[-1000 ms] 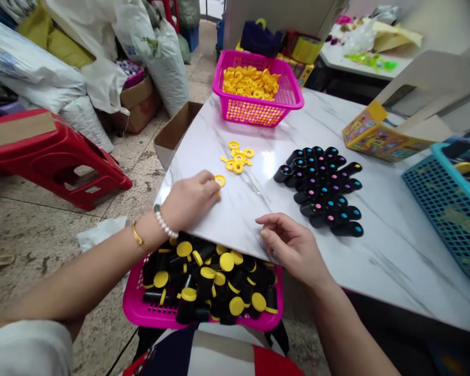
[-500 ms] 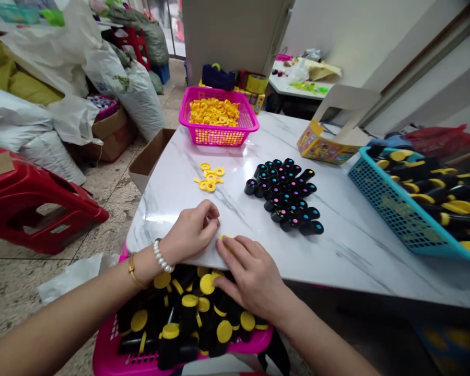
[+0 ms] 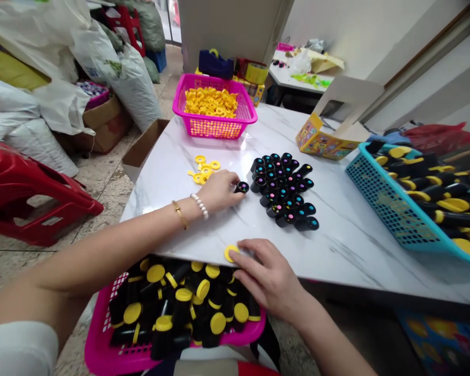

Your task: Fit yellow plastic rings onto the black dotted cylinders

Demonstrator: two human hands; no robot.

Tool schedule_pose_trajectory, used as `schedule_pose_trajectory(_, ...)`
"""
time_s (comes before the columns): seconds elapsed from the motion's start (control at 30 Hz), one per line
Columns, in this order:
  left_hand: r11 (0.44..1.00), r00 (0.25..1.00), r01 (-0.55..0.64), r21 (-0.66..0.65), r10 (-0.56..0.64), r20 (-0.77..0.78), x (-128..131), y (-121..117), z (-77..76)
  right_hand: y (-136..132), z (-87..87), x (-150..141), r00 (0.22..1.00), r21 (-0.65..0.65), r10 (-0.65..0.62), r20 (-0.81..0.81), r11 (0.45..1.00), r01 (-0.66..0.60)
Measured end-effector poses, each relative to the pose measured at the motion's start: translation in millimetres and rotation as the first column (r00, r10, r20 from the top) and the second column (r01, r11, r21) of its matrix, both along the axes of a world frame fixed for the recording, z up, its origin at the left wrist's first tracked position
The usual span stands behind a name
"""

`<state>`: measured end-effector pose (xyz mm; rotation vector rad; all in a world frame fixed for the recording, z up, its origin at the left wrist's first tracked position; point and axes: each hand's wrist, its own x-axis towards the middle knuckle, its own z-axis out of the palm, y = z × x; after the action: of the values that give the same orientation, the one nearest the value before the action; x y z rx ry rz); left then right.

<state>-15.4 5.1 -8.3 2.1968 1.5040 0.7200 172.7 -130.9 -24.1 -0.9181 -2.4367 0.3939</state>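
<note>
My left hand [image 3: 221, 192], wearing a bead bracelet, reaches over the table and pinches a short black tube [image 3: 242, 188] with a purple dot inside. It is at the left edge of a tight cluster of similar black tubes [image 3: 284, 185], whose dots are blue, pink or purple. Near the table's front edge, the fingertips of my right hand [image 3: 272, 274] hold a round yellow cap [image 3: 231, 253]. Loose yellow ring-shaped pieces [image 3: 206, 169] lie beyond my left hand. Below the edge, a pink basket [image 3: 97, 342] holds many black tubes with yellow caps [image 3: 184, 295].
A pink basket [image 3: 180, 117] of yellow pieces stands at the back of the table. On the right are an opened printed box [image 3: 323, 145] and a blue basket [image 3: 391, 214] full of capped black tubes. A red stool [image 3: 35, 193] and white sacks [image 3: 135, 86] occupy the left floor.
My left hand has moved forward and right from the table edge and taken hold of a black tube. The right hand has shifted slightly, exposing more of the yellow cap.
</note>
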Motion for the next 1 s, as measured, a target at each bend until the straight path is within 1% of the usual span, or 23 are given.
schedule_pose_trajectory(0.07, 0.998, 0.999, 0.034, -0.047, -0.034, 0.0, -12.4, -26.9, 4.1, -0.6, -0.2, 7.7, 1.0, -0.006, -0.008, 0.02, 1.0, 0.008)
schedule_pose_trajectory(0.13, 0.995, 0.998, 0.061, -0.075, -0.061, 0.002, -23.7, -57.2, 6.9, -3.4, -3.6, 11.9, 0.999, 0.022, -0.041, 0.026, 0.999, 0.04)
schedule_pose_trajectory(0.23, 0.995, 0.998, 0.057, -0.079, -0.055, 0.025, -33.6, -95.7, 6.1, -9.4, -7.9, 10.4, 0.998, 0.087, -0.052, 0.035, 0.995, 0.049)
schedule_pose_trajectory(0.27, 0.996, 0.998, 0.051, -0.076, -0.048, 0.042, -34.7, -104.5, 4.5, -10.5, -7.3, 8.6, 0.999, 0.074, -0.04, 0.016, 0.997, 0.038)
schedule_pose_trajectory(0.33, 0.997, 0.996, 0.046, -0.063, -0.041, 0.078, -34.6, -115.2, 0.5, -9.2, -2.4, 4.6, 0.996, -0.042, -0.042, -0.075, 0.998, 0.039)
schedule_pose_trajectory(0.37, 0.998, 0.995, 0.046, -0.051, -0.041, 0.094, -33.9, -117.5, -1.4, -6.6, 1.4, 2.4, 0.989, -0.12, -0.08, -0.123, 0.991, 0.065)
schedule_pose_trajectory(0.43, 0.999, 0.993, 0.044, -0.031, -0.04, 0.115, -32.4, -118.3, -4.8, 2.3, 9.5, -2.0, 0.962, -0.255, -0.201, -0.183, 0.955, 0.151)
schedule_pose_trajectory(0.5, 0.999, 0.991, 0.037, -0.012, -0.035, 0.128, -31.6, -117.0, -7.4, 13.2, 15.7, -6.8, 0.925, -0.387, -0.312, -0.217, 0.898, 0.211)
schedule_pose_trajectory(0.53, 0.999, 0.991, 0.035, -0.006, -0.034, 0.133, -31.6, -116.5, -8.5, 18.1, 17.5, -9.3, 0.906, -0.48, -0.35, -0.238, 0.853, 0.203)
schedule_pose_trajectory(0.57, 0.999, 0.99, 0.036, 0.0, -0.035, 0.138, -31.8, -116.2, -9.6, 22.1, 18.6, -11.8, 0.89, -0.59, -0.376, -0.26, 0.791, 0.162)
schedule_pose_trajectory(0.6, 0.999, 0.989, 0.035, 0.008, -0.036, 0.143, -32.1, -116.3, -10.5, 24.9, 19.0, -14.2, 0.874, -0.694, -0.393, -0.285, 0.714, 0.095)
schedule_pose_trajectory(0.63, 0.999, 0.988, 0.035, 0.015, -0.037, 0.148, -32.3, -116.6, -11.4, 26.4, 18.9, -16.4, 0.86, -0.771, -0.402, -0.315, 0.637, 0.015)
schedule_pose_trajectory(0.67, 0.999, 0.988, 0.035, 0.022, -0.038, 0.152, -32.6, -117.1, -12.2, 26.7, 18.6, -18.4, 0.844, -0.814, -0.406, -0.351, 0.578, -0.06)
schedule_pose_trajectory(0.7, 0.999, 0.987, 0.034, 0.028, -0.038, 0.155, -32.7, -117.6, -12.8, 26.0, 18.3, -20.4, 0.826, -0.828, -0.405, -0.391, 0.548, -0.123)
schedule_pose_trajectory(0.73, 0.999, 0.987, 0.033, 0.032, -0.038, 0.158, -32.8, -118.0, -13.3, 24.7, 18.0, -22.4, 0.804, -0.821, -0.409, -0.433, 0.546, -0.165)
schedule_pose_trajectory(0.77, 0.999, 0.986, 0.033, 0.034, -0.037, 0.16, -32.9, -118.2, -13.7, 23.3, 18.0, -24.6, 0.78, -0.804, -0.415, -0.468, 0.567, -0.181)
schedule_pose_trajectory(0.83, 0.999, 0.986, 0.032, 0.032, -0.037, 0.164, -33.0, -118.3, -14.2, 21.8, 18.9, -29.8, 0.762, -0.759, -0.425, -0.488, 0.638, -0.13)
schedule_pose_trajectory(0.9, 0.999, 0.984, 0.034, 0.029, -0.039, 0.173, -33.4, -117.9, -14.8, 23.8, 20.6, -36.2, 0.791, -0.721, -0.43, -0.435, 0.692, -0.02)
schedule_pose_trajectory(0.93, 0.999, 0.983, 0.035, 0.028, -0.04, 0.179, -33.6, -117.5, -15.1, 26.3, 21.7, -39.5, 0.81, -0.708, -0.429, -0.4, 0.706, 0.025)
schedule_pose_trajectory(1.0, 0.999, 0.98, 0.032, 0.025, -0.036, 0.194, -34.2, -116.8, -15.9, 33.1, 23.6, -45.3, 0.829, -0.708, -0.427, -0.362, 0.704, 0.054)
